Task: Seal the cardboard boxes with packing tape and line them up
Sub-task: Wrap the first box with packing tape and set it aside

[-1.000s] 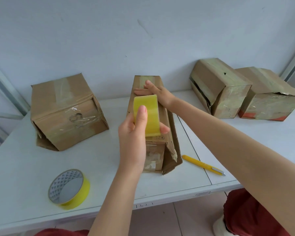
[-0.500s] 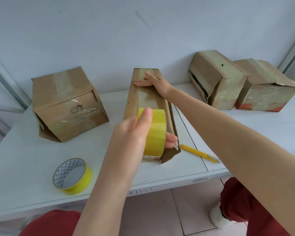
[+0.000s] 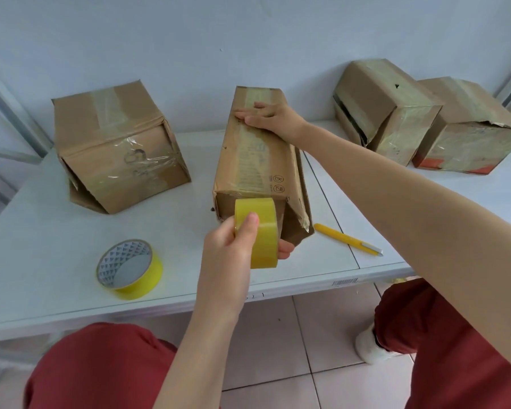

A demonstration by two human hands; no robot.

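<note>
A long narrow cardboard box (image 3: 254, 160) lies in the middle of the white table (image 3: 42, 231), a strip of clear tape running along its top. My right hand (image 3: 267, 116) presses flat on the far end of that top. My left hand (image 3: 233, 252) grips a yellow roll of packing tape (image 3: 257, 231) in front of the box's near end face, below the top edge. A loose flap hangs at the box's near right corner.
A taped box (image 3: 115, 149) stands at the left. Two taped boxes (image 3: 387, 107) (image 3: 469, 128) sit side by side at the back right. A second yellow tape roll (image 3: 129, 268) lies near the front edge, and a yellow utility knife (image 3: 347, 239) lies right of the middle box.
My left hand has drawn the tape roll toward me along the box top and down over its near end. My right hand has stayed on the far end.
</note>
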